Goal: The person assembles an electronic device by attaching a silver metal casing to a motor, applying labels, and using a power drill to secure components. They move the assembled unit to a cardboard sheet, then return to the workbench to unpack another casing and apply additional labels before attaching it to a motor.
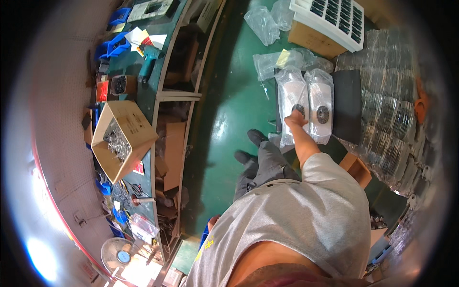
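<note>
Two white elongated units in clear plastic bags lie side by side on a black support; the left bagged unit is directly under the right hand, the right bagged unit just beside it. Right hand is at the lower edge of the dark round grille on the left unit, fingers on or at the film; finger spread is too small to read, so can't tell if it grips or only presses. Left hand is barely visible by the torso, next to something blue; can't tell its opening or hold. Bag film covers both units. Beyond them: loose clear bags and a white tray of dark parts on a cardboard carton. Stacked clear plastic trays sit to the right. Well left, the green tabletop carries a teal drill and an open cardboard box of metal parts.
</note>
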Demonstrator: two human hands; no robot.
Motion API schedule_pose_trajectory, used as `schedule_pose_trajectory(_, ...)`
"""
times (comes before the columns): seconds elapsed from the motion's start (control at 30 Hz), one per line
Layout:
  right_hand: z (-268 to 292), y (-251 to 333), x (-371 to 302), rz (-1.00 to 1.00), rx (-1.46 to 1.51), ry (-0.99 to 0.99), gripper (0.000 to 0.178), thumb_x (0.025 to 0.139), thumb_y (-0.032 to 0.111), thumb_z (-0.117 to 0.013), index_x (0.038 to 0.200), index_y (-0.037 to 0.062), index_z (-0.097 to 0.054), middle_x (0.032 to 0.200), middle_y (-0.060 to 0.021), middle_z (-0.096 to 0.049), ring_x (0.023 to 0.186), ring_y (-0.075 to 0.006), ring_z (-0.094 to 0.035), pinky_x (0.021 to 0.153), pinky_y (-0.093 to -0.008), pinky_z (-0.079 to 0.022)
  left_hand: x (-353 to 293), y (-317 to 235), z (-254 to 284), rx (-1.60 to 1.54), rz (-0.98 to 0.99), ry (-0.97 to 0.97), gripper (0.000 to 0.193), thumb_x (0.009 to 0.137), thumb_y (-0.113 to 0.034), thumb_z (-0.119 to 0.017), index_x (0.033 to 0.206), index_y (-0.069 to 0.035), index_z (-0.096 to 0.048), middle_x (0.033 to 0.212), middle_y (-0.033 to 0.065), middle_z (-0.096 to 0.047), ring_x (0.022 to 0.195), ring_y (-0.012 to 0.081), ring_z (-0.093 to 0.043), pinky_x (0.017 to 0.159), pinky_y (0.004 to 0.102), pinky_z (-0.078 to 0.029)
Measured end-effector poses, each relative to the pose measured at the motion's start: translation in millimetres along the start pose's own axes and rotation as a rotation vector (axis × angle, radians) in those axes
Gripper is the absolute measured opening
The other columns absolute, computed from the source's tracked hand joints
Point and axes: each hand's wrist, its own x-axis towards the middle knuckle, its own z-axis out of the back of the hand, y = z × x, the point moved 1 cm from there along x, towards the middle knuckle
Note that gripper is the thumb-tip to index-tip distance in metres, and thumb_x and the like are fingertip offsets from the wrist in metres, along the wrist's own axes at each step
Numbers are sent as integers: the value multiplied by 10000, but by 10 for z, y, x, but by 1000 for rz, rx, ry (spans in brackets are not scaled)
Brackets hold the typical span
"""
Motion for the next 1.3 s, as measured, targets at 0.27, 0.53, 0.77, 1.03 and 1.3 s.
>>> schedule_pose_trajectory(0.27, 365, 106, 0, 247, 221, 13, 525, 647, 341, -867, 978, -11, -663, 1044, -220, -685, 981, -323, -672, 811, -421, -548, 1620, -1800, 540, 421, -218, 167, 332, 857, -232, -648, 1072, 9, -727, 713, 99, -687, 616, 142, -637, 619, 320, -528)
schedule_pose_trajectory(0.53, 1667, 774, -488, 572, 349, -55, 388, 631, 246, -860, 772, 17, -581, 734, -68, -565, 700, -189, -550, 626, -365, -472, 3327, -4641, 102, 287, -692, 239, 415, 871, -328, -688, 1117, 5, -718, 1063, 208, -730, 985, 329, -711, 875, 410, -549)
schedule_pose_trajectory(0.77, 3114, 2493, -995, 896, 311, -28, 315, 696, 177, -815, 821, 40, -560, 810, -3, -530, 754, -131, -498, 688, -315, -449, 3807, -6627, -621, -100, -221, 672, 853, 956, -716, -424, 1537, -92, -399, 1562, 159, -429, 1448, 332, -375, 1104, 510, -384)
schedule_pose_trajectory(1.03, 4108, 4915, -615, 1172, 783, 628, 621, 786, 81, -695, 1366, -50, -516, 1245, -89, -620, 1134, -186, -573, 1009, -332, -444, 4113, -8713, -1142, -854, -397, 831, 861, 1000, -685, -341, 1545, -18, -331, 1505, 171, -486, 1345, 281, -511, 1134, 463, -407)
schedule_pose_trajectory(1.3, 4249, 6996, 224, 1033, 874, 943, 514, 880, 76, -550, 1384, -25, -535, 1268, -78, -628, 1143, -192, -585, 1015, -328, -445, 5073, -9341, -489, -518, -449, -345, 793, 951, -645, -541, 1246, 90, -573, 1130, 226, -671, 1005, 302, -635, 947, 409, -490)
